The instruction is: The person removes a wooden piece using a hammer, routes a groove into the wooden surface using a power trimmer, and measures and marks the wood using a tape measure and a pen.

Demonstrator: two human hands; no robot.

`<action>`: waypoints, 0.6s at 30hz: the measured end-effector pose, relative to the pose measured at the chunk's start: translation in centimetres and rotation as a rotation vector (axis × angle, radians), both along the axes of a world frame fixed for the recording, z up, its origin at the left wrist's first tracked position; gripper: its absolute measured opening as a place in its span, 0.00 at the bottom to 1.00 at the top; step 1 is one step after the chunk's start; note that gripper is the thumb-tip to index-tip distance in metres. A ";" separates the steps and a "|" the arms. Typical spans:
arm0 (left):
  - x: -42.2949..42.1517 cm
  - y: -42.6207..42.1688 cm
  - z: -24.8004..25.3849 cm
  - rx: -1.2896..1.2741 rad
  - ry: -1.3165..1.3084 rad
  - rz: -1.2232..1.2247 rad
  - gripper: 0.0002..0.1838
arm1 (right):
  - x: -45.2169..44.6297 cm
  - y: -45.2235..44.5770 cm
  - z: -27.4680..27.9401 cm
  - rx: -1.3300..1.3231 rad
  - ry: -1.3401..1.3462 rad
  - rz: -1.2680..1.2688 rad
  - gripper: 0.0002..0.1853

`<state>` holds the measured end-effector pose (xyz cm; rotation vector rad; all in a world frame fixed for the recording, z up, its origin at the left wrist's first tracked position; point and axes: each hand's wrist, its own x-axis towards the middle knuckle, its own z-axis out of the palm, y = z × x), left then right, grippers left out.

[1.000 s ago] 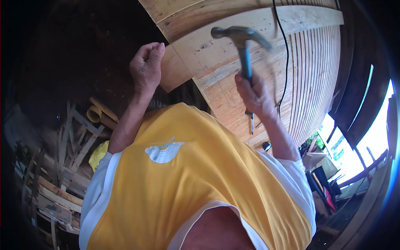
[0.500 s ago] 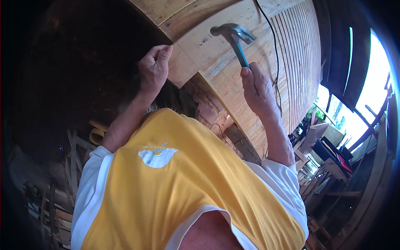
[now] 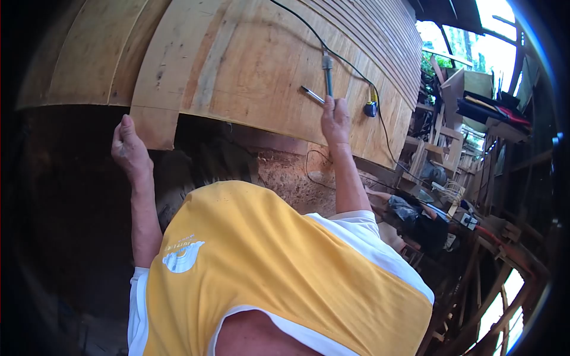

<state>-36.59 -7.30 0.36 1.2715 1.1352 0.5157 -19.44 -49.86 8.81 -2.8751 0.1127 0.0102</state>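
Observation:
My right hand [image 3: 336, 121] is wrapped round the handle of a hammer [image 3: 329, 77], whose head lies low over the wooden surface [image 3: 255, 77]. Just left of the hammer is a screwdriver or pen-like tool [image 3: 313, 95] on the wood. My left hand [image 3: 132, 148] is at the near edge of a pale board [image 3: 155, 121], thumb up and fingers curled; whether it pinches the board's edge or something small is hidden. A tape measure [image 3: 370, 109] sits right of my right hand.
A black cable [image 3: 350, 64] runs across the wood. Thin parallel slats [image 3: 380, 41] line the far side. At the right, a person in dark clothes [image 3: 430, 228] is near stacked wood scraps [image 3: 451, 142]. A rough reddish surface [image 3: 285, 178] shows below the wood's edge.
The view has swung to the right, bringing the tape measure and the other person into sight. My right hand has lowered the hammer toward the wood, and my hands are farther apart.

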 end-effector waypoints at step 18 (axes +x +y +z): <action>-0.6 0.4 -0.4 0.057 0.005 -0.022 0.24 | 9.2 -2.0 -5.1 0.174 -0.121 0.244 0.10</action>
